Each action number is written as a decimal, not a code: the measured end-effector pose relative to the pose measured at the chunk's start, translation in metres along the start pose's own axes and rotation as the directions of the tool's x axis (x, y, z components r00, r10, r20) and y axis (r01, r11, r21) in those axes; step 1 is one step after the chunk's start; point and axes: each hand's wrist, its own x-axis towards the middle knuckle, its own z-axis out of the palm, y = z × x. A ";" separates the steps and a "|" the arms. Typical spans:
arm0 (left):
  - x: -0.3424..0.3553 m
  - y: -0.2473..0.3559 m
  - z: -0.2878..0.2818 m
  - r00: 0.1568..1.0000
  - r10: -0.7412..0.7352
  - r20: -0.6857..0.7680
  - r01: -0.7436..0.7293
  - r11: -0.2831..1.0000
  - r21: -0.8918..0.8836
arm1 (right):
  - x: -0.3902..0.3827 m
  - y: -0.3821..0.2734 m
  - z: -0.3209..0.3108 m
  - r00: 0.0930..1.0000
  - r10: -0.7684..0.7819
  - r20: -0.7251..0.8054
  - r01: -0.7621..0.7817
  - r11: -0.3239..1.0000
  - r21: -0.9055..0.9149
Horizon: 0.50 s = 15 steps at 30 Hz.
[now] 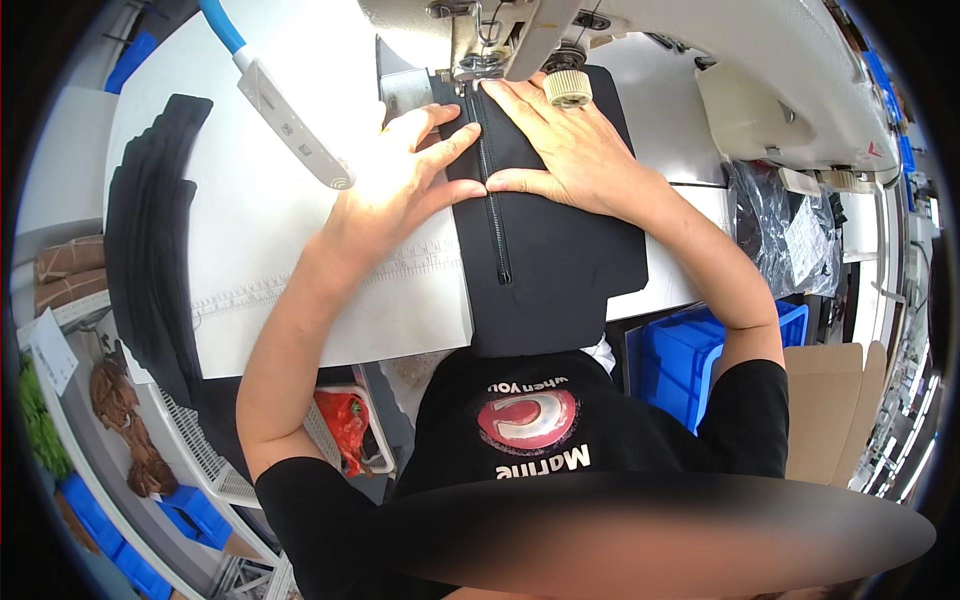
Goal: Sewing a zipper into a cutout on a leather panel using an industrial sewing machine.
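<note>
Black fabric stack (155, 240) at 9 o'clock. Left hand (398, 170) spread, fingertips pressing left of black zipper (498, 240) — nothing visibly pinched. Zipper runs 12 to nearly 6 on black fabric panel (570, 265), between both thumbs, about equally near. Right hand (582, 150) splayed flat — fingers toward 11, under sewing machine (715, 45).

This is a sewing workshop: a bulky white sewing machine (700, 40) spans the upper right; flat black fabric pieces (150, 240) lie stacked at left.
</note>
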 end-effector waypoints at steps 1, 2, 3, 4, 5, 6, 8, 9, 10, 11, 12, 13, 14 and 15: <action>0.000 0.000 0.000 1.000 -0.017 0.005 0.017 0.999 -0.037 | 0.000 -0.001 -0.002 0.996 -0.075 -0.040 0.074 0.997 -0.013; 0.001 0.000 0.000 1.000 -0.016 0.006 0.016 0.999 -0.036 | 0.001 -0.002 -0.004 1.000 0.003 -0.008 -0.003 1.000 0.015; 0.001 0.000 -0.001 0.997 -0.070 0.022 0.070 0.997 -0.040 | 0.002 -0.003 -0.006 1.000 0.001 -0.023 0.000 1.000 0.021; 0.002 -0.001 -0.001 0.995 -0.098 0.009 0.098 0.993 -0.060 | 0.003 -0.003 -0.007 0.997 -0.052 -0.056 0.054 0.998 0.030; 0.002 -0.001 0.000 0.992 -0.121 0.038 0.123 0.991 -0.045 | 0.004 -0.003 -0.007 0.999 0.000 -0.037 0.001 1.000 0.025; 0.003 -0.002 0.000 0.994 -0.102 0.032 0.103 0.994 -0.029 | 0.005 -0.002 -0.007 0.999 -0.002 -0.048 0.004 0.999 0.044; 0.003 -0.003 0.000 0.996 -0.083 0.024 0.084 0.996 -0.010 | 0.005 0.000 -0.005 0.998 -0.006 -0.061 0.010 0.998 0.062; 0.002 -0.003 0.001 1.000 -0.030 0.007 0.029 0.999 0.039 | 0.005 0.001 -0.004 0.995 -0.025 -0.095 0.032 0.997 0.071; 0.002 -0.004 0.002 0.999 0.031 -0.031 -0.029 0.997 0.066 | 0.004 0.001 -0.004 0.986 -0.085 -0.147 0.095 0.993 0.067; 0.002 -0.004 0.002 1.000 0.025 -0.010 -0.024 0.996 0.087 | 0.005 0.000 -0.004 0.991 -0.044 -0.126 0.054 0.996 0.077; 0.002 -0.005 0.003 0.999 0.024 -0.023 -0.022 0.998 0.058 | 0.005 -0.001 -0.004 0.969 -0.097 -0.229 0.106 0.994 0.030; 0.002 -0.006 0.003 0.999 0.020 -0.036 -0.019 0.999 0.029 | 0.007 -0.003 -0.005 0.944 -0.151 -0.292 0.151 0.988 -0.020; 0.002 -0.006 0.003 0.999 0.017 -0.038 -0.015 0.999 0.029 | 0.008 -0.005 -0.005 0.934 -0.156 -0.323 0.158 0.987 -0.019; 0.003 -0.007 0.003 0.999 0.019 -0.028 -0.018 0.999 0.049 | 0.009 -0.007 -0.005 0.938 -0.129 -0.323 0.118 0.992 -0.053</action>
